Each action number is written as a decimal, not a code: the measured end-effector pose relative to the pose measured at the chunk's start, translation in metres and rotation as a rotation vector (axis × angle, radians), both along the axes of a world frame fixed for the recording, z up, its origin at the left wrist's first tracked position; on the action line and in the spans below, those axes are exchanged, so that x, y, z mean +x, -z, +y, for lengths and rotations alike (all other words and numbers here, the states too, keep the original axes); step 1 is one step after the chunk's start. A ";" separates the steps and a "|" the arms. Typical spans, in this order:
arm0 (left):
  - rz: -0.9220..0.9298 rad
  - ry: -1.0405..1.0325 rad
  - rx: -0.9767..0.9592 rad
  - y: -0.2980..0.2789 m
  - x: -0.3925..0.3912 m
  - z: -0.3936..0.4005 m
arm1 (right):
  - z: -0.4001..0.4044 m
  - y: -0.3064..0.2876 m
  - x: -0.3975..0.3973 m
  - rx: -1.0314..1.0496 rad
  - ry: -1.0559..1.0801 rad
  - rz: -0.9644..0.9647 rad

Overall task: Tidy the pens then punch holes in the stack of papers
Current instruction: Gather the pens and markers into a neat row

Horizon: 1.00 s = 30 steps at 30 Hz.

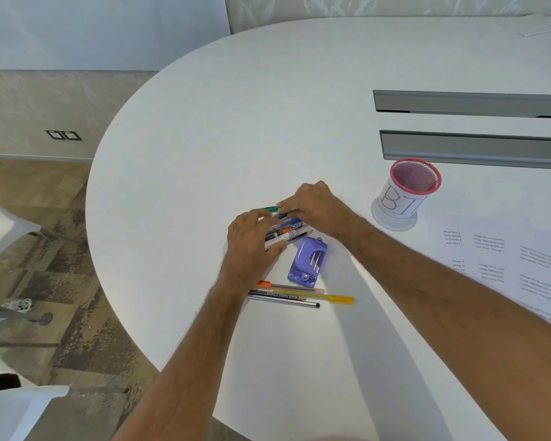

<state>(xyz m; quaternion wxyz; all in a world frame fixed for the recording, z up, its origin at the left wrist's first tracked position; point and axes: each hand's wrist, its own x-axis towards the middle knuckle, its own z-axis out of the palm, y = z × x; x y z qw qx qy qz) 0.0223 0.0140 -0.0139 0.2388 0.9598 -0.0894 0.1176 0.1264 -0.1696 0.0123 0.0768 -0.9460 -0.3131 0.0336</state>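
Several pens and markers (285, 229) lie bunched together at the middle of the white table (236, 122). My left hand (252, 237) curls around the bunch's left end. My right hand (312, 206) presses on its far side, fingers on a green-capped pen (269, 208). A purple hole punch (307, 261) lies just in front of the bunch. Closer to me lie an orange-capped pen (263, 284), a yellow pen (341, 299) and a black pen (283, 301). Printed papers (503, 259) are spread at the right. A pink mesh pen cup (404, 192) stands empty to the right.
Two grey cable trays (474, 122) are set into the table behind the cup. The table's curved edge runs along the left, with floor and white chairs (10, 412) beyond it.
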 end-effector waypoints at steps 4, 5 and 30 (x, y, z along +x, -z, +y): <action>0.011 0.031 0.039 0.004 0.004 0.005 | -0.001 0.000 -0.001 0.037 -0.034 0.039; 0.032 0.042 0.065 0.004 0.005 0.005 | 0.000 0.000 -0.002 0.038 -0.034 0.050; 0.285 0.098 0.339 0.003 0.020 0.018 | -0.075 0.006 -0.092 0.590 0.302 0.153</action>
